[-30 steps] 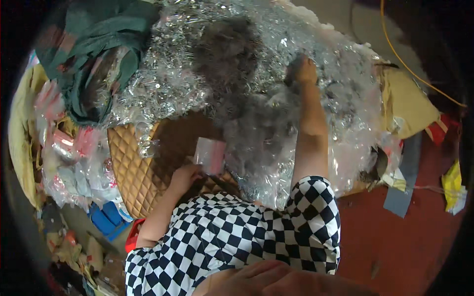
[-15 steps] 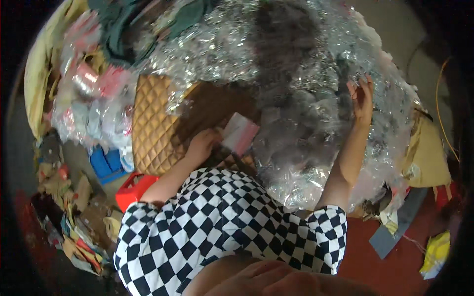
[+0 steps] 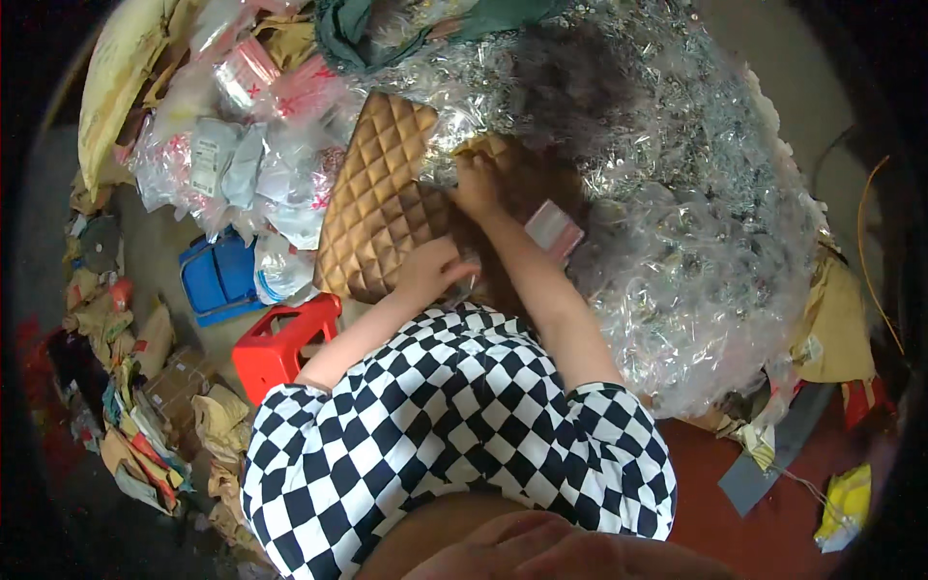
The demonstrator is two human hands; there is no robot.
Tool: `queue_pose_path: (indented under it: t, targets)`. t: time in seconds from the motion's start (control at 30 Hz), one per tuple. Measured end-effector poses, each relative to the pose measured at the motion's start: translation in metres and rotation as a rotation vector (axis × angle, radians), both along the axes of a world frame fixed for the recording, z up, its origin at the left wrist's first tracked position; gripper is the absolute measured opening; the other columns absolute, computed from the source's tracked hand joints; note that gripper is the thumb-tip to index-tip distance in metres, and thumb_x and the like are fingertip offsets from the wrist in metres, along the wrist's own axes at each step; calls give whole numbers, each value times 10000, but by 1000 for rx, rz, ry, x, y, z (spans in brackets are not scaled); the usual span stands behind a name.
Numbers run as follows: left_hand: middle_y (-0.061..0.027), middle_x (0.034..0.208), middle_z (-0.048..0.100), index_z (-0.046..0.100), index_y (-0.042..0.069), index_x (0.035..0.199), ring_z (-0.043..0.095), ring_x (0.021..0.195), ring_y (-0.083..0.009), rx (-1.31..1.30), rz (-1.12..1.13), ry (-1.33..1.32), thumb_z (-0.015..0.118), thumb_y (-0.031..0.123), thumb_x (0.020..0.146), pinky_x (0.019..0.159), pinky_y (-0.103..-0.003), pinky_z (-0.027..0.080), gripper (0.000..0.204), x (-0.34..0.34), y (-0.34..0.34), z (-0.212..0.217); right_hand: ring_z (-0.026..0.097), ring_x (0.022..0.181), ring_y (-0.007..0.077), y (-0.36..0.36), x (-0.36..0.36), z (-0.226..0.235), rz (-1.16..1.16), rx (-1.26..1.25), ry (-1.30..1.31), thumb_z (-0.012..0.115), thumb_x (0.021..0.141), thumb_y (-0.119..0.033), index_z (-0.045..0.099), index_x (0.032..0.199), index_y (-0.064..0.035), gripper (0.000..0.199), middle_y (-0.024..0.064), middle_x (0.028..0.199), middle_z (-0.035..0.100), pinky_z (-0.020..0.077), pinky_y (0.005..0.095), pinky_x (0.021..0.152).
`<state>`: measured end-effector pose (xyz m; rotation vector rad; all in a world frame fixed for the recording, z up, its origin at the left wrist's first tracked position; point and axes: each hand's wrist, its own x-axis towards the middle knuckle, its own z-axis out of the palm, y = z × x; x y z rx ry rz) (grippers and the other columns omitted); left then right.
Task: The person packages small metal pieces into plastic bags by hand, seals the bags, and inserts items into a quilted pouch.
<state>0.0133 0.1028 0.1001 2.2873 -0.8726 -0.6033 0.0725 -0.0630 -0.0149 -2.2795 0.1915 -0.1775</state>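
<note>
A brown quilted surface (image 3: 372, 193) lies in front of me with crinkled clear plastic film over its far right part. My left hand (image 3: 432, 269) is low over its near edge, thumb and fingers drawn together at a small clear, shiny bit I cannot make out. Farther out, my right hand (image 3: 476, 184) reaches across to the left, its fingers curled down at the edge of the film; what is in them is hidden. A small flat pink and white packet (image 3: 554, 230) lies right of my right forearm, apart from both hands.
A large heap of clear plastic film (image 3: 686, 242) spreads to the right. Plastic bags (image 3: 217, 164) pile up at left, beside a red stool (image 3: 285, 343) and a blue crate-like thing (image 3: 220, 278). Dark green cloth (image 3: 372, 43) lies at the far side; paper scraps (image 3: 145, 425) litter the left floor.
My right hand has swung from the film heap at right to the far middle of the quilted surface. My left hand has left the packet's side. The view has shifted.
</note>
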Motion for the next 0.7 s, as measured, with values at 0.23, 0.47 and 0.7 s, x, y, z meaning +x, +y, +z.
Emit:
queue_pose_path:
  t: [0.23, 0.47, 0.7]
  targets:
    - [-69, 782, 567, 597, 61, 800, 582, 830, -273, -262, 313, -500, 746, 144, 722, 851, -418, 465, 188, 41, 59, 8, 548, 928, 372, -6, 4, 12, 200, 39, 112, 745, 678, -206, 540, 979, -32, 403, 204, 939, 557, 454, 449, 802]
    - [-140, 881, 606, 652, 111, 1115, 598, 932, -294, -375, 157, -544, 599, 23, 792, 911, -486, 432, 340, 86, 78, 13, 647, 808, 237, -86, 52, 26, -447, 297, -11, 737, 752, -321, 609, 1106, -31, 475, 130, 916, 656, 523, 352, 707]
    - [-227, 1046, 628, 467, 129, 1336, 587, 986, -396, -100, 63, 35, 613, 100, 833, 816, -462, 477, 525, 93, 49, 13, 647, 697, 267, -113, 71, 46, -409, -131, 28, 669, 816, -272, 674, 902, -16, 270, 151, 769, 675, 489, 364, 619]
